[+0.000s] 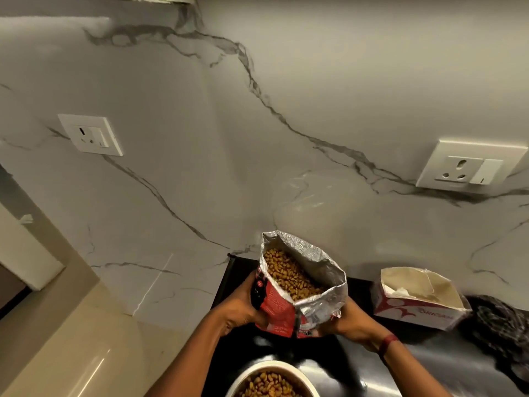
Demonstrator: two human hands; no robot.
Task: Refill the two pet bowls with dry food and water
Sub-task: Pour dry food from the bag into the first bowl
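Fingers of left hand [239, 309] and right hand [352, 320] clamp kibble bag [276, 306]; filled bowl [274, 364] nearer, carton [415, 310] beside

My left hand [237, 310], right hand [352, 319] and forearms bare, dark red band [388, 343] on the wrist just behind the right grip

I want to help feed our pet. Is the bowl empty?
No, the bowl already holds lots of brown dry food, just below the open bag.
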